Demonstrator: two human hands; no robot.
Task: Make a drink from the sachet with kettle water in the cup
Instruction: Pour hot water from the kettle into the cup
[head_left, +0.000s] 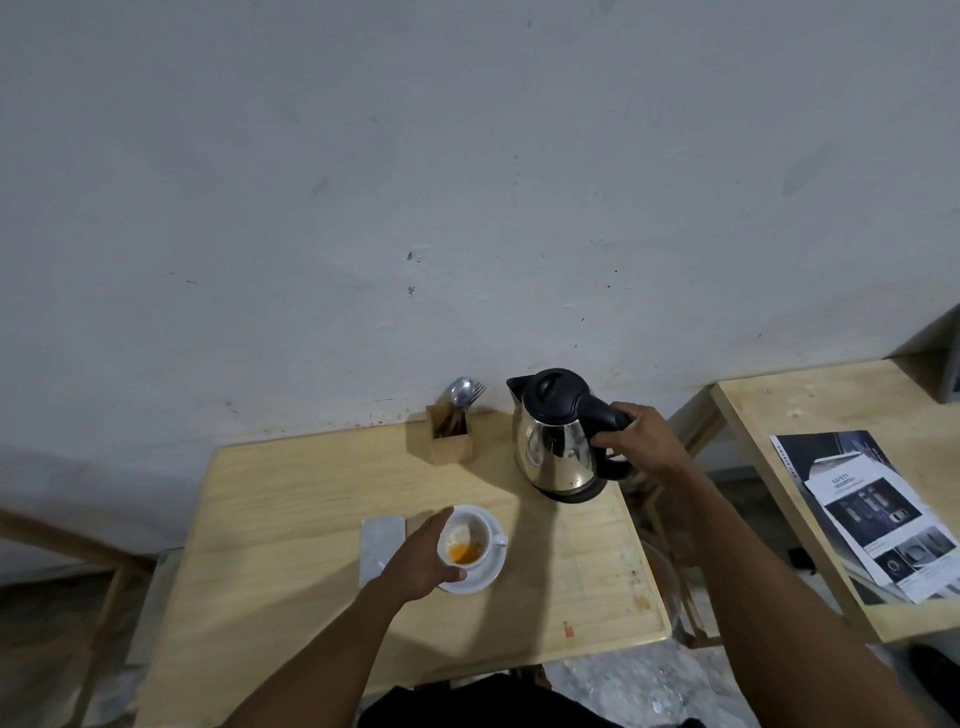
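Observation:
A white cup (470, 538) stands on a white saucer (485, 577) near the middle of the wooden table (291, 519). Orange powder and a pale lump lie in the cup's bottom. My left hand (418, 561) wraps the cup's left side. A steel kettle (553, 452) with a black lid and handle stands at the table's back right, spout pointing left. My right hand (636, 436) is closed around the kettle's handle. A grey sachet (380, 538) lies flat just left of the saucer, partly under my left hand.
A wooden holder (449, 439) with a spoon and fork stands by the wall, left of the kettle. A second wooden table (810, 410) on the right carries printed leaflets (872, 509). A narrow gap separates the tables.

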